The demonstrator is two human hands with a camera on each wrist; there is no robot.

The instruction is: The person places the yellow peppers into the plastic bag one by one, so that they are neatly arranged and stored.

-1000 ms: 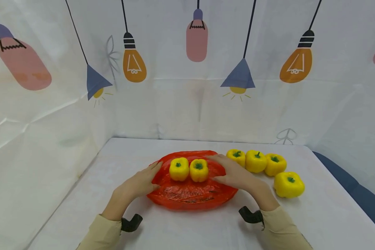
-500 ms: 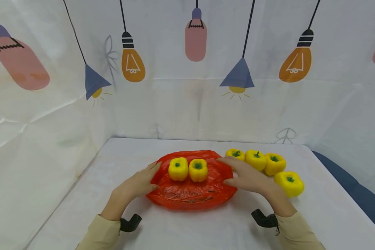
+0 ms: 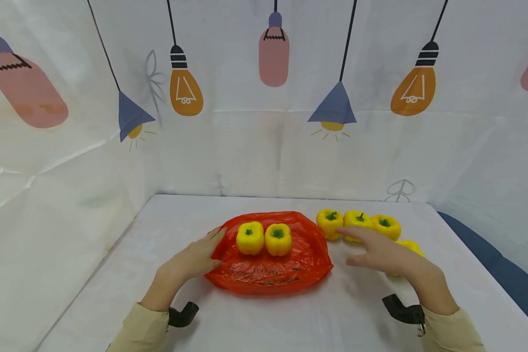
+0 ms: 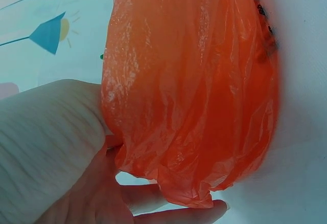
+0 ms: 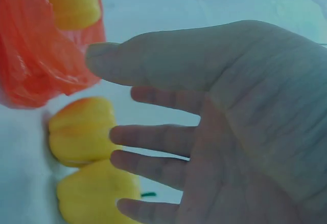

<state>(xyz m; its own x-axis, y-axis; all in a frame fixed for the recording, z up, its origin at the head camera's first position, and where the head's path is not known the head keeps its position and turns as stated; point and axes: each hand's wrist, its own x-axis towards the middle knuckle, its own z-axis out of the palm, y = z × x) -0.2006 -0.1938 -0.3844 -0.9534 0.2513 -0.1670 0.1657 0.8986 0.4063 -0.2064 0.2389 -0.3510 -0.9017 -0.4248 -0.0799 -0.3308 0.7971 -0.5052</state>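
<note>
Two yellow bell peppers (image 3: 264,239) rest side by side on a puffed red plastic bag (image 3: 264,274) in the middle of the table. At the bag's left end lies my left hand (image 3: 198,255), its fingers touching the plastic; in the left wrist view two fingers show under the crumpled bag end (image 4: 184,183). My right hand (image 3: 385,252) is apart from the bag on the right, fingers spread and nothing in them. Near its fingertips stand yellow bell peppers (image 3: 329,224) in a row, and in the right wrist view its fingers overlap two peppers (image 5: 84,132).
Another yellow bell pepper (image 3: 411,246) sits nearer on the right, partly hidden by my right hand. A white sheet printed with lamps (image 3: 333,107) hangs behind the white table (image 3: 193,210). Something dark blue (image 3: 475,239) shows past the table's right edge.
My right hand has left the bag's right end and moved right, toward the row of peppers, now covering part of the near pepper. My left hand has stayed on the bag.
</note>
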